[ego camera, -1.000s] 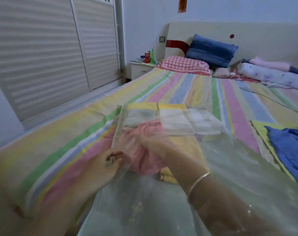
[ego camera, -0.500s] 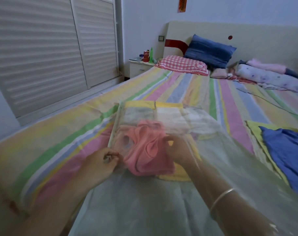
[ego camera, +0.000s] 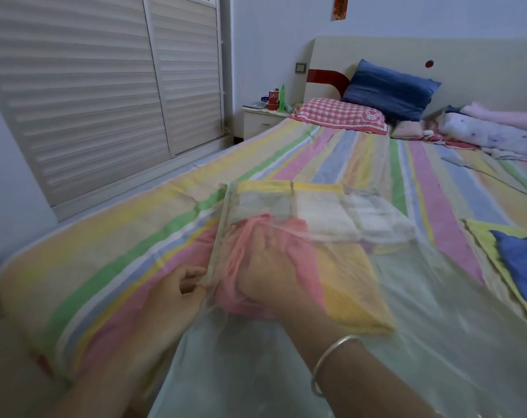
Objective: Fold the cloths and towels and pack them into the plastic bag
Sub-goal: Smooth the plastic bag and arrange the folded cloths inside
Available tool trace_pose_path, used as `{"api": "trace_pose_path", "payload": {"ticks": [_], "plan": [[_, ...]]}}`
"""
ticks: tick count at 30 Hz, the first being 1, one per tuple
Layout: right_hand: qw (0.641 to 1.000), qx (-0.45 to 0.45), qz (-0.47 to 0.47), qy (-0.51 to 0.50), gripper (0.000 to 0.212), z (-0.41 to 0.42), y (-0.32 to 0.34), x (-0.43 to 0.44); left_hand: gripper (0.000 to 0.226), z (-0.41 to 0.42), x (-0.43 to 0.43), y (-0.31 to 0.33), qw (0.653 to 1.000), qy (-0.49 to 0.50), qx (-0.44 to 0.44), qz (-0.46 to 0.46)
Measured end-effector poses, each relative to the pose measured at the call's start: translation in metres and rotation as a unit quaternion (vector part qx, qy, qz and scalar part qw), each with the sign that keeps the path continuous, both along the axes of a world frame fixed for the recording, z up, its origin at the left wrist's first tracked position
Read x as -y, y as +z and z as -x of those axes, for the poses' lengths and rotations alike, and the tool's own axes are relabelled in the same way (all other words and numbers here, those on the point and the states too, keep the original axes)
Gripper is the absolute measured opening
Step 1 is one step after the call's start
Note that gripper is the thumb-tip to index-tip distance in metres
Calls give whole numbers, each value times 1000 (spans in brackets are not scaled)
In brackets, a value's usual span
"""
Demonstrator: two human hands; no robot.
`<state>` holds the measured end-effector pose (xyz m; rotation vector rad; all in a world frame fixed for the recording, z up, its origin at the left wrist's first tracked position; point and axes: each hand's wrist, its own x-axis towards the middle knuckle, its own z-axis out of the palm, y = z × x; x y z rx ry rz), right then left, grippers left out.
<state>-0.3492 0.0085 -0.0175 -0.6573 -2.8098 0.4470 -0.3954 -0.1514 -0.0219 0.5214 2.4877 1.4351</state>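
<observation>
On the bed [ego camera: 105,251], the plastic bag [ego camera: 437,327] is pinched by the left hand [ego camera: 178,294]. Pink cloth [ego camera: 300,260] inside is pressed under the flat right hand [ego camera: 265,282].

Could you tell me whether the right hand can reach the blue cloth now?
Probably not directly: the right hand is inside the plastic bag on the pink cloth, so the film separates it from the blue cloth.

The striped bed [ego camera: 361,164] before you carries a clear plastic bag [ego camera: 437,312] across its near end. By the right edge lies a yellow cloth [ego camera: 482,236] with a blue cloth [ego camera: 524,267] on it. At the head end you have a red checked pillow [ego camera: 337,114], a blue pillow [ego camera: 389,89] and rolled bedding [ego camera: 491,135].
</observation>
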Motion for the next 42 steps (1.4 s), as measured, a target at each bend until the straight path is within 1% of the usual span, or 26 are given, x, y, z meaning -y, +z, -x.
{"api": "trace_pose_path", "payload": {"ticks": [1, 3, 6, 7, 9, 10, 11, 13, 15, 17, 18, 19, 20, 21, 23, 25, 26, 28, 30, 32, 33, 35, 37, 39, 41, 42], "plan": [[999, -2, -49, -3, 62, 6, -6, 0, 16, 1, 0, -1, 1000, 3, -2, -3], [997, -6, -79, 26, 48, 12, -17, 1, 13, 1, -1, -2, 1000, 7, -1, -7], [995, -11, -92, 20, 33, 16, -15, -1, 10, 2, -2, -4, 1000, 3, 3, -8], [992, 2, -123, 35, 36, 19, -16, -6, 11, 2, -3, -5, 1000, 2, 4, -7], [980, 66, -171, 73, 53, 23, -23, -15, 12, 3, -3, -6, 1000, 3, 4, -10], [979, 83, -163, 93, 63, 25, -28, -19, 13, 3, -2, -6, 1000, 3, 6, -15], [979, 81, -157, 104, 70, 27, -34, -22, 13, 4, -1, -7, 1000, 2, 8, -19], [988, 54, -122, 76, 76, 25, -30, -21, 13, 5, -1, -8, 1000, 0, 6, -20], [989, 53, -131, 52, 92, 18, -21, -25, 16, 7, -1, -10, 1000, -3, 1, -15], [981, 92, -164, 50, 111, 4, -6, -28, 18, 7, -2, -13, 1000, -7, -2, -12], [977, 124, -169, 43, 115, 2, -2, -31, 18, 6, -3, -13, 1000, -9, -4, -11], [976, 150, -156, 39, 108, 6, -1, -33, 19, 6, -3, -14, 1000, -10, -6, -10], [972, 184, -136, 52, 97, 13, -5, -35, 19, 6, -4, -14, 1000, -10, -5, -9], [967, 212, -119, 75, 89, 21, -9, -35, 19, 6, -5, -15, 1000, -10, -5, -8], [964, 228, -94, 101, 85, 34, -20, -35, 18, 6, -8, -12, 1000, -9, -5, -5], [969, 211, -87, 95, 82, 36, -24, -36, 21, 7, -11, -10, 1000, -14, -28, 2], [974, 188, -87, 93, 81, 32, -23, -37, 22, 6, -12, -9, 999, -24, -42, 11], [980, 139, -107, 95, 85, 23, -25, -42, 23, 2, -15, -3, 996, -52, -61, 25], [986, 95, -100, 97, 88, 12, -27, -48, 24, -4, -19, 1, 991, -73, -104, 36], [988, 75, -104, 88, 79, -1, -32, -48, 25, -12, -23, 7, 984, -83, -153, 45], [989, 73, -105, 77, 79, -10, -35, -45, 27, -16, -24, 11, 981, -90, -164, 47], [992, 69, -86, 62, 85, -32, -39, -36, 28, -25, -28, 17, 977, -112, -175, 42], [994, 43, -75, 69, 86, -55, -41, -26, 33, -39, -31, 27, 969, -142, -199, 43], [994, 1, -70, 88, 81, -81, -42, -21, 33, -57, -36, 37, 959, -177, -216, 47], [993, 3, -64, 97, 78, -110, -45, -20, 34, -80, -43, 46, 952, -225, -204, 37], [991, 7, -78, 107, 74, -126, -46, -20, 37, -93, -47, 50, 946, -251, -201, 34]]}}
